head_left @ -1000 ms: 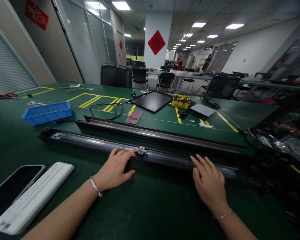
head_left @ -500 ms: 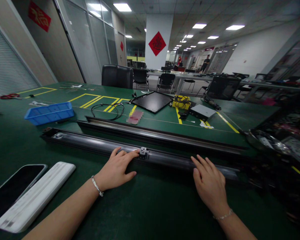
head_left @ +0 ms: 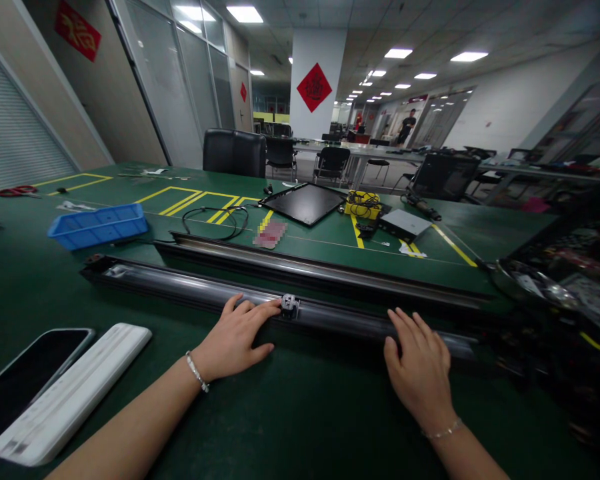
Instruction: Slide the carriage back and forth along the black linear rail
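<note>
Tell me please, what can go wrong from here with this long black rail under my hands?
The small black clip beside the left hand could catch on the fingers or be knocked loose from the long dark metal rail. If pushed forward, that rail could also bump the second rail, which lies close behind it, and pinch fingers between them.

A green worktop [head_left: 45,300] marked with yellow tape lines [head_left: 180,199] is shown. Laid on it are red-handled scissors [head_left: 16,192], a blue plastic tray [head_left: 97,227], a coiled black cable [head_left: 215,221], a flat black panel [head_left: 304,203], a yellow cable bundle [head_left: 363,204] and a flat grey box [head_left: 405,224]. A smartphone [head_left: 25,387] is placed just beside a white oblong case [head_left: 70,393]. A black office chair [head_left: 235,152] is positioned beyond the worktop, and a red diamond sign [head_left: 314,87] is mounted on a white pillar [head_left: 314,40].
</note>
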`<state>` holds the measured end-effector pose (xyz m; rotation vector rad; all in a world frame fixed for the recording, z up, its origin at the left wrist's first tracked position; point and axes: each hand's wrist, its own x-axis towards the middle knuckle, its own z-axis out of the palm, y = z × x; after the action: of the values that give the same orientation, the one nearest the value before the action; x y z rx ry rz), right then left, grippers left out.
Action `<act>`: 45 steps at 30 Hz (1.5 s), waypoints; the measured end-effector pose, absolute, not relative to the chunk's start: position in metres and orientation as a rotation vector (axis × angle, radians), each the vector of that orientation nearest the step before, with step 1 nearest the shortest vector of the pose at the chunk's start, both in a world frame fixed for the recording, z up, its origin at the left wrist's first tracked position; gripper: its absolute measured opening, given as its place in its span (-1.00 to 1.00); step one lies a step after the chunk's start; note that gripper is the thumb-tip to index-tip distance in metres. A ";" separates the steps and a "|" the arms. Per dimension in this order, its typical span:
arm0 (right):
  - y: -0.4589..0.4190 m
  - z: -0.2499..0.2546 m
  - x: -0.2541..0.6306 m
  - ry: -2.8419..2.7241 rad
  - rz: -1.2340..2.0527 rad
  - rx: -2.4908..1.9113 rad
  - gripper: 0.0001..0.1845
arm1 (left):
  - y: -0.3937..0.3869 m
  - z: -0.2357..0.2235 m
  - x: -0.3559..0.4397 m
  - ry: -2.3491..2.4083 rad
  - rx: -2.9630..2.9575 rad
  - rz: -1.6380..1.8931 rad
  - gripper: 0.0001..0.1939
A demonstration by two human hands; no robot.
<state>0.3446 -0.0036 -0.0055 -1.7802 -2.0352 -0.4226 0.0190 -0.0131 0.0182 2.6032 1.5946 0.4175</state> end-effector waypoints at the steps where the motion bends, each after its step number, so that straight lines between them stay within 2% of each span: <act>1: -0.005 -0.006 0.343 -2.040 -0.438 -1.721 -0.53 | -0.013 0.017 0.018 1.596 2.608 0.430 -0.42; 6: -0.010 -0.011 0.336 -2.192 -0.415 -1.367 -0.46 | -0.012 0.011 0.016 1.595 2.616 0.485 -0.44; 11: -0.012 -0.007 0.313 -2.411 -0.286 -1.187 -0.48 | -0.011 0.011 0.017 1.578 2.594 0.506 -0.43; 18: -0.002 0.013 0.247 -2.504 -0.017 -1.328 -0.47 | -0.012 0.010 0.016 1.584 2.617 0.529 -0.44; 45: -0.001 0.008 0.240 -2.506 -0.143 -1.405 -0.48 | -0.012 0.011 0.017 1.605 2.602 0.506 -0.43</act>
<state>0.2404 -0.0009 0.0077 -1.4049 -2.5061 -0.1429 0.0174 -0.0118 0.0106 2.6016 1.6048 0.5059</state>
